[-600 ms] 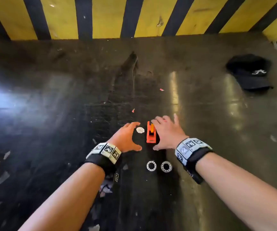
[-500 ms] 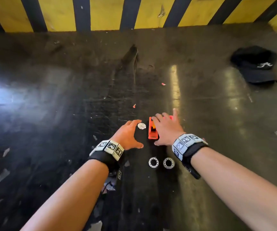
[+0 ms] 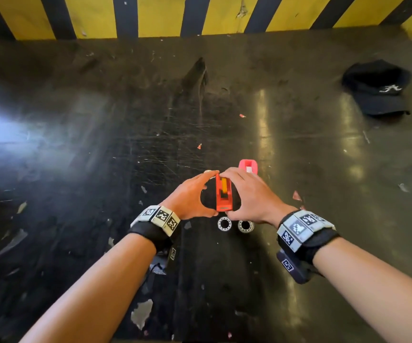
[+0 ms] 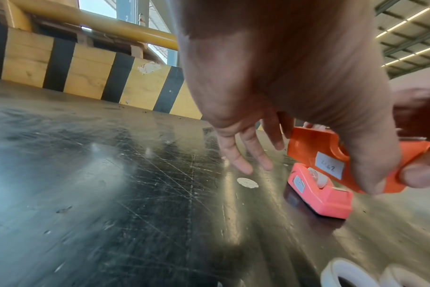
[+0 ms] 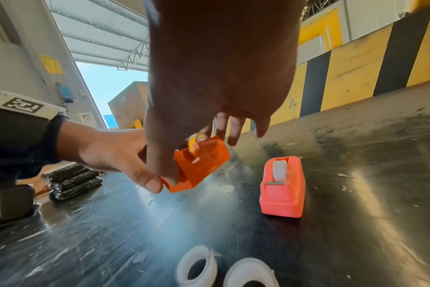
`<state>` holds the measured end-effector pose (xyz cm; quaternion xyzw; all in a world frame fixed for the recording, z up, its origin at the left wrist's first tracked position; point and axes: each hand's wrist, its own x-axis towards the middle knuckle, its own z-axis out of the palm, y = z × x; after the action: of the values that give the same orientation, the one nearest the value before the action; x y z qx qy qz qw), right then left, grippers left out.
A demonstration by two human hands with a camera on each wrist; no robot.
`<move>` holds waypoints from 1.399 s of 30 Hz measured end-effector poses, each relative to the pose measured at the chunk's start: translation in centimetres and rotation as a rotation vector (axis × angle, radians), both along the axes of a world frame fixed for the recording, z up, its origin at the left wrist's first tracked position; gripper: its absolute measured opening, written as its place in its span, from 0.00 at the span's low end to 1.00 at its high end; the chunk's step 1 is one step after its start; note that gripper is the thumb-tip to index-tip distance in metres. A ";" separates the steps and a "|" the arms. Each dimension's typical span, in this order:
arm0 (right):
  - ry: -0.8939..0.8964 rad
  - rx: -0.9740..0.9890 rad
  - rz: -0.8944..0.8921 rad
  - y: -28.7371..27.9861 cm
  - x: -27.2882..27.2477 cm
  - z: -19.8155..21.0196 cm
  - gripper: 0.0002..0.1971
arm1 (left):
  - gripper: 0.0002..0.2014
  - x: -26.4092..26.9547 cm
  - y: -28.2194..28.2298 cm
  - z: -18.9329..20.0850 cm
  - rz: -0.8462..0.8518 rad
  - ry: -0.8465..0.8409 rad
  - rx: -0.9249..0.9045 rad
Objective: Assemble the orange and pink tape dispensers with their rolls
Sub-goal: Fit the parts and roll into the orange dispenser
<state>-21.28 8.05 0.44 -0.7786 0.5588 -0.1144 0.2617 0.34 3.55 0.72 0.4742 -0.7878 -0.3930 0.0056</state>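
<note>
Both hands hold the orange tape dispenser (image 3: 224,194) just above the dark table (image 3: 101,169). My left hand (image 3: 192,196) pinches it on its left side, thumb at the near end and index finger at the far end. My right hand (image 3: 252,194) pinches it the same way from the right. A yellowish roll (image 5: 197,140) sits in the orange dispenser (image 5: 199,165). The pink dispenser (image 5: 282,186) stands on the table just beyond, with a white roll (image 5: 280,170) in it. Two loose white tape rolls (image 3: 224,223) (image 3: 245,226) lie near my wrists.
A black cap (image 3: 375,90) lies at the far right of the table. A yellow and black striped barrier (image 3: 160,16) runs along the far edge. A small white round sticker (image 4: 247,183) lies left of the dispensers. Black wrapped bundles (image 5: 74,182) sit past the table's left side.
Both hands were reaching over the orange dispenser on the table. Now they pinch it at both ends and it is raised off the surface. The pink dispenser has come into view.
</note>
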 end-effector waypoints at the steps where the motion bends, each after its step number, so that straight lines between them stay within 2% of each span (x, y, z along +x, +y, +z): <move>1: -0.039 0.021 0.006 0.4 -0.3 0.1 0.47 | 0.57 -0.2 0.6 0.1 0.000 0.005 -0.002; 8: -0.197 0.149 0.009 1.7 -1.6 0.6 0.47 | 0.54 -1.0 3.5 0.8 0.070 0.055 0.002; 15: -0.171 0.233 -0.074 1.7 -1.3 1.0 0.46 | 0.52 1.5 2.8 1.4 0.086 0.020 0.021; 18: -0.177 0.216 -0.151 1.8 -1.5 0.7 0.45 | 0.45 4.0 2.6 0.3 0.124 -0.081 -0.010; 21: -0.185 0.225 -0.168 2.2 -0.9 0.4 0.46 | 0.39 5.7 3.3 -2.0 0.118 -0.279 -0.024; 24: -0.174 0.224 -0.161 2.6 0.1 0.2 0.47 | 0.48 6.2 4.1 -3.6 0.098 -0.475 -0.019; 28: -0.173 0.208 -0.145 3.1 1.1 0.0 0.48 | 0.59 6.1 4.8 -4.3 0.105 -0.506 -0.039; 30: -0.176 0.215 -0.151 3.2 1.3 0.3 0.49 | 0.60 5.7 4.5 -3.5 0.133 -0.434 -0.069; 33: -0.185 0.213 -0.157 3.3 1.3 0.9 0.52 | 0.40 4.0 3.1 -1.0 0.203 -0.078 -0.067; 35: -0.189 0.202 -0.155 3.3 1.6 1.3 0.53 | 0.31 2.3 2.4 1.1 0.214 0.115 0.039; 38: -0.188 0.208 -0.154 3.1 2.1 1.5 0.53 | 0.25 0.6 1.8 2.1 0.187 0.179 0.150; 42: -0.175 0.233 -0.181 3.1 1.5 1.4 0.51 | 0.20 0.5 2.0 1.1 0.279 0.275 0.195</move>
<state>-19.80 11.14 1.84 -0.6767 0.6111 -0.1392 0.3863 0.80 5.53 1.81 0.5188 -0.6646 -0.5238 0.1216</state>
